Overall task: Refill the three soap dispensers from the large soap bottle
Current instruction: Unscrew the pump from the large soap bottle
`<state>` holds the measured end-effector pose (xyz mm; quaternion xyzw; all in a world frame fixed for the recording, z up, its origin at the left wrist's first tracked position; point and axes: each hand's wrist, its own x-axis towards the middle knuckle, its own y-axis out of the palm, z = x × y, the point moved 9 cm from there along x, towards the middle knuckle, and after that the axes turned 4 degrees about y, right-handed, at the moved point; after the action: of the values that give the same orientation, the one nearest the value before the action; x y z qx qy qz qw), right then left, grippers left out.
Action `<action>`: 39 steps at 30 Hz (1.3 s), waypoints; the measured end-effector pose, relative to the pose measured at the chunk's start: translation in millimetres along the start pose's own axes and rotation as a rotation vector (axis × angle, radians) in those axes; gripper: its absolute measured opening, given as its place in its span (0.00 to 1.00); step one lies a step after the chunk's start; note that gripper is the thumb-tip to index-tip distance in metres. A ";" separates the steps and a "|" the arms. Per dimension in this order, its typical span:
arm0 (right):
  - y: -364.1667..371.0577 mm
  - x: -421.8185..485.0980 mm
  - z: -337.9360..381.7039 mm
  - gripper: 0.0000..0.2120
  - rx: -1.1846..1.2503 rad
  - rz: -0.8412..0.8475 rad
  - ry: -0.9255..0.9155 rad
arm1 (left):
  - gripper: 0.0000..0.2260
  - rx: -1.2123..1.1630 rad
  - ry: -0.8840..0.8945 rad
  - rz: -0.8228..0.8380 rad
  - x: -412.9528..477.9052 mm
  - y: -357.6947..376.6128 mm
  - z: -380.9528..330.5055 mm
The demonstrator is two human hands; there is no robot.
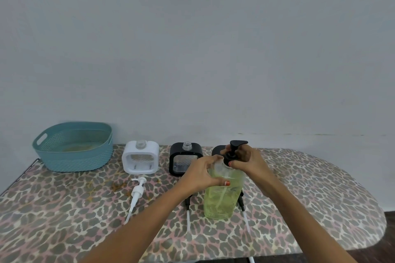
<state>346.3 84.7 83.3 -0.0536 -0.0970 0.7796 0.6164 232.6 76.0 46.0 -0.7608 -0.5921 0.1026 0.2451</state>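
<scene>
Both hands are holding the large soap bottle, which is standing upright on the leopard-print worktop; the left hand is gripping its shoulder; the right hand is pinching the black pump at its collar; at ten o'clock from the bottle the white dispenser and black dispenser are standing uncapped; a third dispenser is showing partly at twelve o'clock behind it; a white pump is lying at nine o'clock; a teal basket is sitting farther out at ten o'clock.

single head-worn wide-angle view, looking forward and slightly down across the bench toward the wall; close range, both forearms entering from the lower edge.
</scene>
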 end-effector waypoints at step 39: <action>-9.1 -8.5 2.4 0.18 -0.122 -0.156 -0.041 | 0.30 -0.009 0.025 -0.014 -7.5 -4.0 -12.0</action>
<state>356.4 78.3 87.3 -0.0675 -0.1608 0.7227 0.6688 232.4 66.6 57.3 -0.7590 -0.5946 0.0887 0.2500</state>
